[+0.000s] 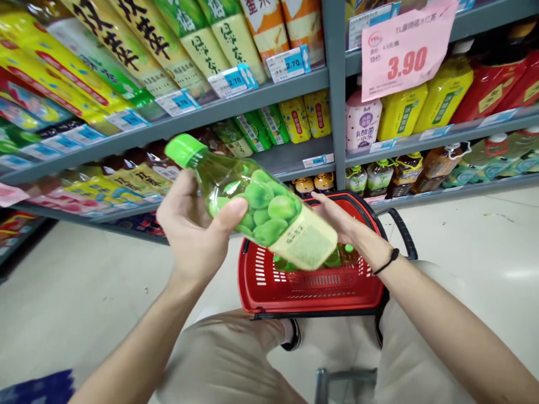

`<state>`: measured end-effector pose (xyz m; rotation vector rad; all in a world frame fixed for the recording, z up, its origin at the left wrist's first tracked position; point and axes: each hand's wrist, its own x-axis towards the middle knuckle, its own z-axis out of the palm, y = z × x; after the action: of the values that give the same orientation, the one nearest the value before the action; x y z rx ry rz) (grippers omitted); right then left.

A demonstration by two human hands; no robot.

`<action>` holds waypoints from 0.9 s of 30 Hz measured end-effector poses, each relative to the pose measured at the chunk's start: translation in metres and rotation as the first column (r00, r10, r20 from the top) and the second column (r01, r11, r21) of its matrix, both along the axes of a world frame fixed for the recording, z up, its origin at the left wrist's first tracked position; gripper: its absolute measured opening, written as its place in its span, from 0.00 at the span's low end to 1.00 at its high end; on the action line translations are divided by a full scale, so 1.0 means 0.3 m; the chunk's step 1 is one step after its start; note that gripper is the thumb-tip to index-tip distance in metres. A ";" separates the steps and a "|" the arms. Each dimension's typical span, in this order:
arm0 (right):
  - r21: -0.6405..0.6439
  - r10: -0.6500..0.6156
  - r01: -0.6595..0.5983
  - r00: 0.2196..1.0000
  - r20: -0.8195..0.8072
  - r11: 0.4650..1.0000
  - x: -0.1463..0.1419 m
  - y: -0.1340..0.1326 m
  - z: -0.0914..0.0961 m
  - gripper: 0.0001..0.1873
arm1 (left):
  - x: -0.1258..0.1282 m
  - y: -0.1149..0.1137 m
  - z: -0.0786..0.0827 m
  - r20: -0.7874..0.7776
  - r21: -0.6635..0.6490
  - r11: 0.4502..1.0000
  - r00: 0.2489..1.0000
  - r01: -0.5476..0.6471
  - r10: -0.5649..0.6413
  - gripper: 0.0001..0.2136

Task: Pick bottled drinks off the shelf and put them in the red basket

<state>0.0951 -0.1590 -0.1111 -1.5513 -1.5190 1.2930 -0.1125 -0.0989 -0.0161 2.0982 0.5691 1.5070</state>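
A large plastic drink bottle (269, 207) with a green cap and a label of green plums lies tilted across the middle of the view, cap up to the left and base down to the right. My left hand (196, 227) is wrapped round its upper part, thumb on the front. My right hand (339, 221), with a black band at the wrist, is beside the bottle's base, fingers stretched out and partly hidden behind it; whether it touches the bottle I cannot tell. Beneath both hands stands a red shopping basket (311, 300) with several green-capped bottles (348, 249) inside.
Grey shelves (252, 92) of bottled drinks run along the front, with blue-and-white price tags (233, 81) on their edges. A pink price sign (406, 50) hangs at upper right. The basket's black handle (400, 230) sticks out right. My knees flank the basket; a grey metal frame (347, 376) is below.
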 end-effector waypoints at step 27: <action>0.080 -0.107 0.118 0.985 -0.136 0.990 -0.256 -0.171 -0.134 0.58 | -0.118 0.106 -0.319 0.442 -0.717 0.500 0.871 0.486 -0.212 0.18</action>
<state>0.0183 -0.2103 -0.1513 -1.4457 -1.3678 1.2231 -0.1478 -0.0672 -0.1117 1.1197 0.5242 0.9803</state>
